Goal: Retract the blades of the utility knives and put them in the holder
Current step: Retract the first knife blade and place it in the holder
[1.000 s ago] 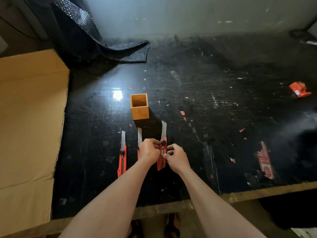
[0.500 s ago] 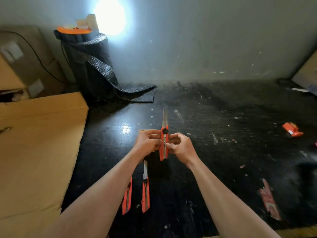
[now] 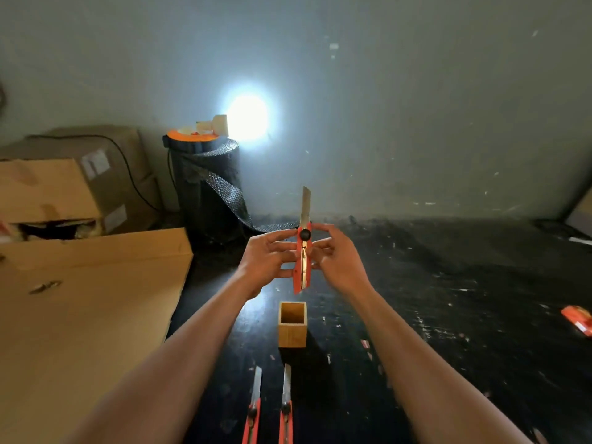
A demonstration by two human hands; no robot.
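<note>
I hold an orange utility knife (image 3: 302,261) upright in the air above the table, its steel blade still extended upward. My left hand (image 3: 267,261) grips the handle from the left, and my right hand (image 3: 336,259) holds it from the right, fingers by the black slider knob. Below it stands a square wooden holder (image 3: 292,325), with nothing visible inside. Two more orange utility knives (image 3: 253,408) (image 3: 286,405) lie side by side on the black table near the bottom edge, blades out and pointing toward the holder.
A flat cardboard sheet (image 3: 80,315) covers the left of the black table (image 3: 448,315). Cardboard boxes (image 3: 64,187) and a roll of black mesh (image 3: 205,187) stand at the back left against the wall. A small orange object (image 3: 579,318) lies at the far right.
Both hands have lifted the knife higher off the table and the head has tilted up, so the holder and the two lying knives now sit lower in view. The blade remains extended.
</note>
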